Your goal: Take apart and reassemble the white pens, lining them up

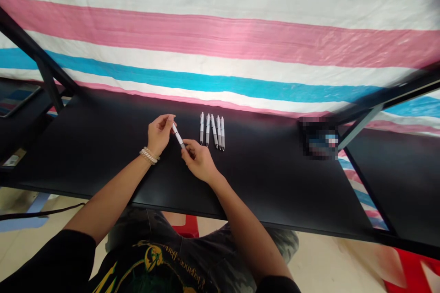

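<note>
Between my two hands is a white pen with a grey grip (178, 136), held at a slant above the black table. My left hand (161, 132), with pale coiled bands on its wrist, pinches the pen's upper white end. The fingers of my right hand (199, 158) are closed on its lower grey end. Just right of the hands, several similar white and grey pens (213, 132) lie side by side in a row, their grey ends toward me. Fingers cover both ends of the held pen.
The black table (275, 178) reaches across in front of me. Behind it hangs a striped pink, white and blue sheet (220, 41). A blurred-out dark object (318, 139) sits at the right, by a metal brace (360, 126). Dark frame bars (51, 82) stand at the left.
</note>
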Motion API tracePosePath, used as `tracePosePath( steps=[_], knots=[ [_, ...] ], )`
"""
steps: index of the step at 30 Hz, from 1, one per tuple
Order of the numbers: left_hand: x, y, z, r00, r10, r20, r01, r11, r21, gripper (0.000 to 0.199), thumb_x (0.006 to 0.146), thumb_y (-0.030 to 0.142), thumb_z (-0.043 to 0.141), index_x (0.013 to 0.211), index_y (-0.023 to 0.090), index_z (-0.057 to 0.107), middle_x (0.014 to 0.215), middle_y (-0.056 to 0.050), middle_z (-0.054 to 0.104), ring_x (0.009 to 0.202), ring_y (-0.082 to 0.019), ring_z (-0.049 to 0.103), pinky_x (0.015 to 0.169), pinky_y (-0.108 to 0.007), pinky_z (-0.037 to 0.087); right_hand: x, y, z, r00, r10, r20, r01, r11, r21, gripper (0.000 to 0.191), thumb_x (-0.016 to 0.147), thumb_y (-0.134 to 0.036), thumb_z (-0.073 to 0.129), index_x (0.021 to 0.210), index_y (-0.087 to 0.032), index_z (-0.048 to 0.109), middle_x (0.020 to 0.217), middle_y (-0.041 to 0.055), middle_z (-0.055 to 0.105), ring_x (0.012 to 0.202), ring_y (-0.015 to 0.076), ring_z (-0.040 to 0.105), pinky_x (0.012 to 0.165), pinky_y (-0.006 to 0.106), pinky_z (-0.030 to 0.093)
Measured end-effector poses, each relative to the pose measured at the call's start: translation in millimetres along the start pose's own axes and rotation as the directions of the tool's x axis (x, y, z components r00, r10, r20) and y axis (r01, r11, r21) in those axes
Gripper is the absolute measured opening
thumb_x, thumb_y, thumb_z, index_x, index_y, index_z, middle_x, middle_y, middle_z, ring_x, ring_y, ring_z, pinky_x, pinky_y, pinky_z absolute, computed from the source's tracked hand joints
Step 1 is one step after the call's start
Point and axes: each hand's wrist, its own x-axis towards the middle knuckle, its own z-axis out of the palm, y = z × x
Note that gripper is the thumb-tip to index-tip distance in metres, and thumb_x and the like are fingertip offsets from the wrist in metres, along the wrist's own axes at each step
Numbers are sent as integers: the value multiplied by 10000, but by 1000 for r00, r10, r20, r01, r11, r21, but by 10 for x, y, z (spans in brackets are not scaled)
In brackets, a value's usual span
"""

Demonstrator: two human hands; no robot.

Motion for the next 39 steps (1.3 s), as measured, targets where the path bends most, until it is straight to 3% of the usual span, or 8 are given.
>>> tracePosePath(
  steps=[5, 9, 13, 18, 20, 23, 36, 39],
  knots=[
    [-36, 52, -19, 927, -233, 294, 316, 906, -281, 404, 849, 452, 713, 1121, 154, 681, 1042, -128, 747, 885, -200, 731, 835, -341, 566, 33, -10, -46, 994, 109, 11, -107, 936, 334, 346, 968, -433, 495, 1149, -169, 628, 678, -31, 574, 462, 65, 468, 451, 195, 375],
    [-34, 11, -75, 928, -236, 288, 328, 884, -334, 337, 837, 385, 746, 1068, 145, 695, 1061, -129, 748, 946, -212, 734, 887, -350, 568, 59, -6, -44, 984, 179, 19, -166, 865, 473, 388, 935, -484, 545, 1126, -165, 653, 640, -40, 543, 423, 61, 418, 396, 196, 311],
    [-11, -54, -67, 943, -236, 233, 307, 887, -346, 315, 821, 377, 764, 1010, 132, 701, 997, -121, 758, 943, -230, 739, 888, -378, 578, 62, 35, -18, 972, 198, -131, -143, 929, 341, 364, 952, -460, 527, 1086, -164, 689, 646, -21, 570, 433, 79, 456, 414, 220, 369],
    [2, -86, -14, 952, -253, 172, 301, 872, -386, 302, 816, 370, 770, 982, 129, 697, 1000, -119, 758, 971, -237, 736, 889, -377, 583, 75, 76, -22, 916, -34, -399, 8, 998, -66, 239, 928, -346, 589, 1054, -214, 744, 917, 62, 704, 754, 163, 666, 694, 297, 554],
    [5, -87, -1, 953, -264, 152, 303, 862, -407, 287, 824, 361, 764, 980, 131, 694, 1011, -119, 757, 986, -229, 734, 905, -364, 577, 83, 87, -32, 909, -13, -417, 3, 1000, -24, 285, 907, -363, 631, 1142, -221, 711, 1023, 72, 708, 820, 171, 690, 723, 306, 577],
    [10, -86, 13, 950, -279, 144, 314, 850, -424, 264, 832, 344, 759, 972, 132, 687, 1028, -122, 755, 1001, -228, 731, 932, -372, 568, 87, 101, -44, 918, 81, -389, -52, 995, 84, 320, 943, -390, 583, 1182, -200, 683, 896, 54, 710, 682, 146, 677, 629, 288, 579],
    [17, -93, 36, 949, -292, 118, 314, 832, -458, 216, 841, 312, 751, 924, 126, 677, 1035, -124, 752, 1029, -239, 723, 970, -400, 556, 121, 79, -78, 889, 55, -454, 6, 991, 132, 249, 919, -338, 627, 1127, -227, 707, 939, 54, 698, 774, 165, 682, 698, 322, 587],
    [14, -91, 40, 951, -289, 113, 308, 831, -462, 213, 841, 308, 752, 926, 126, 682, 1027, -119, 752, 1020, -236, 726, 959, -387, 562, 127, 78, -73, 889, -38, -457, 63, 997, 40, 183, 867, -299, 693, 1034, -239, 738, 1043, 65, 680, 910, 194, 677, 775, 340, 579]
  ],
)
